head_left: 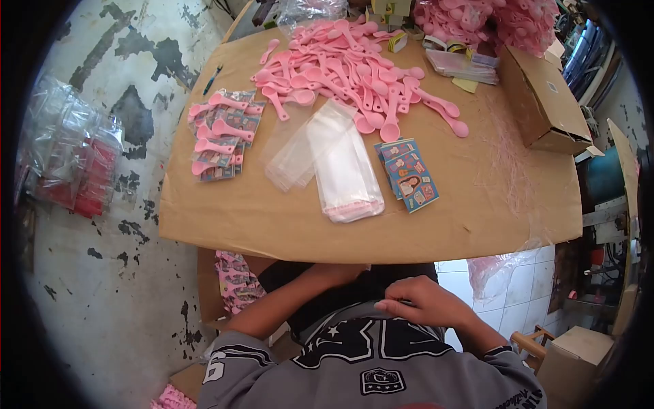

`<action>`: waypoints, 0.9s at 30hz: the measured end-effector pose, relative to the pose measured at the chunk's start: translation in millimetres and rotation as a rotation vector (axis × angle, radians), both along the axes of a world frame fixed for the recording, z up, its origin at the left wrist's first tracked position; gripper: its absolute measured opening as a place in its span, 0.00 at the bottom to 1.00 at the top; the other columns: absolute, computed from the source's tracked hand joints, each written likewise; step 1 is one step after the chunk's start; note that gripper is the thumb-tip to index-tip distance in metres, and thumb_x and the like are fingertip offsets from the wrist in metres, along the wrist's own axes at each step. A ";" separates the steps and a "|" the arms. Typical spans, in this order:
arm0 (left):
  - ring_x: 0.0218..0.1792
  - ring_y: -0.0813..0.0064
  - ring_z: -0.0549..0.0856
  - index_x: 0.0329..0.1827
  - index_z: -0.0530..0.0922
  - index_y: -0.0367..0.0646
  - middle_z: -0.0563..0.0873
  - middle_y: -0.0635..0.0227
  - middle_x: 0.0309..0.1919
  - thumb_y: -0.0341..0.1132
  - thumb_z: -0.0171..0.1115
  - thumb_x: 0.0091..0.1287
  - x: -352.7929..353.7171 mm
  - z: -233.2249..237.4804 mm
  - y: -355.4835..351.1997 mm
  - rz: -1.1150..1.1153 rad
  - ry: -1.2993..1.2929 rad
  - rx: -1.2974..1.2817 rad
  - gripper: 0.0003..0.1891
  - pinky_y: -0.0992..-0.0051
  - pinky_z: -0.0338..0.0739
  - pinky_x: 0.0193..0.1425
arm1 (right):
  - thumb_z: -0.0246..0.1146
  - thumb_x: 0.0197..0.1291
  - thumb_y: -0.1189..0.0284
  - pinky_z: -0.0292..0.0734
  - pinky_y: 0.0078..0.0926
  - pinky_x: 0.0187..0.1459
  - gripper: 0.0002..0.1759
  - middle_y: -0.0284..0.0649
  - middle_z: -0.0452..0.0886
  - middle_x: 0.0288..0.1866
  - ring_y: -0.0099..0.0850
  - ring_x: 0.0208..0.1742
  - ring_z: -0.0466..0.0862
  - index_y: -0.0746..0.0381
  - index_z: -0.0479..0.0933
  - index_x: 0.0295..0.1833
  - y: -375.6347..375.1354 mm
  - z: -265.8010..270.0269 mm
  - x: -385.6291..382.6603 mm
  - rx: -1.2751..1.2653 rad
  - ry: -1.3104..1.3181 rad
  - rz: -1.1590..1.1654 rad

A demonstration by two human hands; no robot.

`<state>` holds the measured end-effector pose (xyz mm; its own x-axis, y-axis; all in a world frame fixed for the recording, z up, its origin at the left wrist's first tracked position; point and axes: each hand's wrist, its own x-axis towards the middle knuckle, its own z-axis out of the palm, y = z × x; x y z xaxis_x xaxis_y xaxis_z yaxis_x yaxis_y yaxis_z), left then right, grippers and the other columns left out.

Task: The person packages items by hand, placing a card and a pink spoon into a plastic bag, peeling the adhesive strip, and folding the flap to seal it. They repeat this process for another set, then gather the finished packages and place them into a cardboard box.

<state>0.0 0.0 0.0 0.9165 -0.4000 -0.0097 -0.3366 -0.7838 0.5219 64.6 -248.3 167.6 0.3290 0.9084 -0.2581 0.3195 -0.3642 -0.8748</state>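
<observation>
My left hand [340, 273] rests low over my lap, just under the table's front edge; its fingers are mostly hidden. Near it, my right hand [424, 303] lies over my lap with fingers loosely curled, and I see nothing in it. On the table [272, 228] in front are a stack of clear plastic bags [351, 177], several blue printed cards [411, 178] and a big heap of pink measuring spoons [334, 68]. To the left lie bagged sets [221, 146], pink spoons with printed cards.
A cardboard box [548, 99] stands at the table's right edge. Behind are bags of pink spoons [487, 24] and tape rolls [458, 47]. A pen [212, 80] lies at the far left edge. Plastic packs [75, 150] hang at the left; another carton [575, 361] sits lower right.
</observation>
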 end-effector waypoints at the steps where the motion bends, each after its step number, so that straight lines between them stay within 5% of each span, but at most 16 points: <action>1: 0.59 0.51 0.87 0.72 0.72 0.46 0.87 0.47 0.56 0.40 0.67 0.73 -10.5 19.5 -6.4 -0.084 0.131 0.015 0.26 0.56 0.81 0.64 | 0.66 0.75 0.60 0.76 0.45 0.41 0.20 0.48 0.81 0.32 0.49 0.37 0.83 0.65 0.82 0.36 3.2 15.5 4.0 0.113 -0.024 0.013; 4: 0.52 0.47 0.88 0.63 0.83 0.44 0.88 0.51 0.48 0.42 0.66 0.75 -32.9 119.1 -16.9 -0.239 0.544 0.000 0.18 0.55 0.84 0.57 | 0.70 0.71 0.65 0.75 0.41 0.38 0.15 0.45 0.80 0.31 0.46 0.34 0.82 0.65 0.81 0.35 12.9 44.8 26.4 0.362 -0.232 -0.155; 6: 0.47 0.51 0.90 0.62 0.84 0.47 0.90 0.56 0.45 0.44 0.68 0.75 -33.7 179.2 0.6 -0.313 0.404 -0.386 0.18 0.58 0.85 0.52 | 0.71 0.69 0.68 0.75 0.38 0.38 0.12 0.43 0.80 0.31 0.43 0.34 0.81 0.65 0.81 0.37 19.9 52.1 42.6 0.414 -0.394 -0.380; 8: 0.40 0.60 0.91 0.58 0.87 0.47 0.92 0.61 0.40 0.42 0.71 0.74 -20.0 229.6 32.5 -0.197 0.274 -0.542 0.15 0.64 0.86 0.48 | 0.72 0.68 0.69 0.75 0.36 0.39 0.10 0.43 0.80 0.33 0.39 0.35 0.81 0.65 0.81 0.42 28.6 55.0 60.5 0.367 -0.525 -0.600; 9: 0.37 0.71 0.91 0.55 0.89 0.45 0.92 0.65 0.37 0.36 0.71 0.74 -13.1 250.6 45.7 0.035 0.168 -0.572 0.11 0.70 0.85 0.46 | 0.72 0.68 0.69 0.75 0.35 0.40 0.11 0.43 0.80 0.35 0.37 0.36 0.80 0.65 0.81 0.44 34.8 56.3 69.7 0.336 -0.583 -0.688; 12: 0.34 0.80 0.86 0.51 0.87 0.36 0.89 0.68 0.32 0.36 0.65 0.78 28.0 253.6 92.5 0.639 -0.109 -0.393 0.11 0.76 0.77 0.42 | 0.73 0.68 0.67 0.75 0.33 0.41 0.14 0.42 0.80 0.39 0.34 0.39 0.79 0.65 0.81 0.51 37.3 45.5 83.0 0.285 -0.640 -0.832; 14: 0.34 0.76 0.85 0.53 0.85 0.35 0.90 0.64 0.35 0.40 0.66 0.78 65.0 233.3 124.3 0.766 -0.283 -0.257 0.15 0.73 0.77 0.41 | 0.73 0.69 0.65 0.75 0.32 0.41 0.17 0.42 0.80 0.41 0.32 0.41 0.79 0.65 0.81 0.54 36.6 36.3 86.7 0.250 -0.614 -0.874; 23: 0.44 0.51 0.86 0.47 0.82 0.35 0.86 0.52 0.41 0.49 0.71 0.72 145.2 174.4 167.7 0.742 -0.397 0.350 0.22 0.56 0.79 0.52 | 0.74 0.69 0.57 0.75 0.29 0.42 0.25 0.38 0.78 0.43 0.29 0.42 0.78 0.65 0.80 0.60 27.2 0.4 84.1 0.221 -0.386 -0.974; 27: 0.45 0.52 0.86 0.42 0.80 0.36 0.86 0.51 0.40 0.47 0.71 0.72 151.3 169.7 174.8 0.718 -0.325 0.276 0.19 0.58 0.79 0.52 | 0.73 0.69 0.54 0.75 0.28 0.41 0.26 0.37 0.79 0.42 0.29 0.42 0.79 0.63 0.81 0.59 33.2 -5.8 88.5 0.212 -0.456 -0.989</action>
